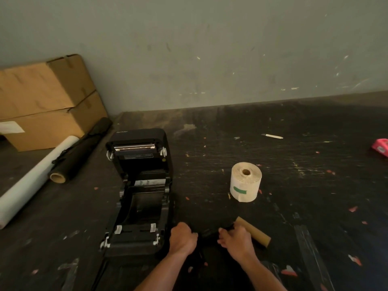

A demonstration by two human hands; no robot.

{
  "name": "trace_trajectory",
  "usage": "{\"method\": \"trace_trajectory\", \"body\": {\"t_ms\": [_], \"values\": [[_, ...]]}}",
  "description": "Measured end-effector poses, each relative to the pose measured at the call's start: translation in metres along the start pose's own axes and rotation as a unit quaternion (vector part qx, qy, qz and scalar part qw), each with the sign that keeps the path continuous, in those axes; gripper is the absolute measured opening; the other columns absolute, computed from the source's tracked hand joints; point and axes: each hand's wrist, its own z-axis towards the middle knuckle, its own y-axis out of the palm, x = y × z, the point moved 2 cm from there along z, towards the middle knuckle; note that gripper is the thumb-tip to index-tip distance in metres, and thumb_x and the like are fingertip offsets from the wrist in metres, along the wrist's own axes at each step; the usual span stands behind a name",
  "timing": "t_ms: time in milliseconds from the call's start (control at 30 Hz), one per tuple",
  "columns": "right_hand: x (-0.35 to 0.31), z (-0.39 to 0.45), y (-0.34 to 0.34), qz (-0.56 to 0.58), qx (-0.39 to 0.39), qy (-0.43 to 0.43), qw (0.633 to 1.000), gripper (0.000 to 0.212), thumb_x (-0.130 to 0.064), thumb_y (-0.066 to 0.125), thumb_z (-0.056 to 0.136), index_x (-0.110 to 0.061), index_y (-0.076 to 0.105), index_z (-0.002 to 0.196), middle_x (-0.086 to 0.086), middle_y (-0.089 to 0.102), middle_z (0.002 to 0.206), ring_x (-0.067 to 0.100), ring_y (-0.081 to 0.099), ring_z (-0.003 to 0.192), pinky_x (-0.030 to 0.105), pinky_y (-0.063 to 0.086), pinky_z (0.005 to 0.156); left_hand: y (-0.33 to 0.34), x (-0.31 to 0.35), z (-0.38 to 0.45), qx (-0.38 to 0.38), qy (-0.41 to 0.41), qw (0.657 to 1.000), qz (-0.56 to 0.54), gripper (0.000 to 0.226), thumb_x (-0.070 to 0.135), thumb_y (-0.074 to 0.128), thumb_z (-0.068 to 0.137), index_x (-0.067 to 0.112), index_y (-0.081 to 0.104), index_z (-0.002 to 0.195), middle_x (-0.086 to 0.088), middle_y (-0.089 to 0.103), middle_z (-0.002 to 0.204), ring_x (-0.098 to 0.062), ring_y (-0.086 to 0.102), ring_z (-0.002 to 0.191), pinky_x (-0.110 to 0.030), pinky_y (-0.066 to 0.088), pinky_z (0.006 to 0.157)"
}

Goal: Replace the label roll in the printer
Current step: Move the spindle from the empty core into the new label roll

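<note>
- Left hand (182,238) is curled tight, fingers folded down on one end of a black rod (206,233) that lies low on the dark table (304,185); it sits just beside the printer's right front corner.
- Right hand (236,240) grips the rod's other end, fingers closed, and touches a bare cardboard tube (257,232) that sticks out past it to the right; whether the tube sits on the rod, I cannot tell.
- Printer (140,194) is just left of the hands, lid thrown back, its roll bay showing empty.
- Fresh label roll (246,183) stands on end beyond the right hand, well clear of it, a green tab on its side.
- Farther out: a white pen-like object (273,136) and a pink object (381,147) at the right edge.
- Off to the left, a white roll (35,181) and a black roll (81,151) lie side by side in front of stacked cardboard boxes (46,101) against the wall.
</note>
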Motion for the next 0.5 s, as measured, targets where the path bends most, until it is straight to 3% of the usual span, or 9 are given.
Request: {"method": "trace_trajectory", "body": {"t_ms": [133,233,300,367,500], "values": [[-0.008,-0.01,-0.015,-0.056,-0.011,0.032,0.998,0.035,-0.024,0.059,0.089,-0.012,0.048,0.121,0.002,0.068,0.083,0.011,0.069,0.069,0.028,0.06,0.068,-0.009,0.008,-0.002,-0.005,0.013,0.999,0.051,0.025,0.032,0.061,0.09,0.013,0.065,0.104,-0.004,0.066,0.102,-0.016,0.066,0.088,-0.027,0.054,0.074],[-0.03,-0.016,-0.056,-0.066,0.042,-0.043,0.996,0.048,-0.027,0.059,0.089,-0.017,0.041,0.133,-0.001,0.065,0.091,0.009,0.066,0.072,0.021,0.054,0.057,-0.023,0.031,-0.007,0.042,0.069,0.985,0.151,0.032,0.041,0.056,0.091,0.017,0.062,0.111,-0.003,0.062,0.114,-0.019,0.063,0.1,-0.031,0.053,0.082],[-0.053,-0.008,-0.088,-0.104,0.101,-0.138,0.98,0.039,-0.025,0.06,0.088,-0.018,0.051,0.125,-0.003,0.066,0.098,0.006,0.064,0.08,0.023,0.054,0.067,-0.027,0.055,-0.008,0.057,0.135,0.977,0.152,0.04,0.039,0.056,0.092,0.019,0.056,0.127,-0.003,0.053,0.131,-0.018,0.057,0.116,-0.031,0.049,0.094],[-0.071,0.011,-0.111,-0.151,0.138,-0.193,0.96,0.038,-0.023,0.064,0.085,-0.02,0.055,0.121,0.0,0.064,0.113,0.01,0.062,0.096,0.031,0.055,0.082,-0.021,0.079,0.0,0.022,0.18,0.976,0.119,0.051,0.036,0.056,0.094,0.021,0.043,0.141,-0.002,0.043,0.146,-0.018,0.045,0.132,-0.032,0.041,0.105],[-0.089,0.054,-0.119,-0.298,0.089,-0.202,0.929,0.059,-0.031,0.071,0.078,-0.026,0.046,0.131,0.004,0.034,0.148,0.023,0.037,0.134,0.042,0.04,0.106,-0.008,0.122,0.026,-0.092,0.158,0.983,0.02,0.063,0.035,0.056,0.094,0.023,0.03,0.149,-0.002,0.041,0.151,-0.02,0.04,0.137,-0.036,0.036,0.112]]}}
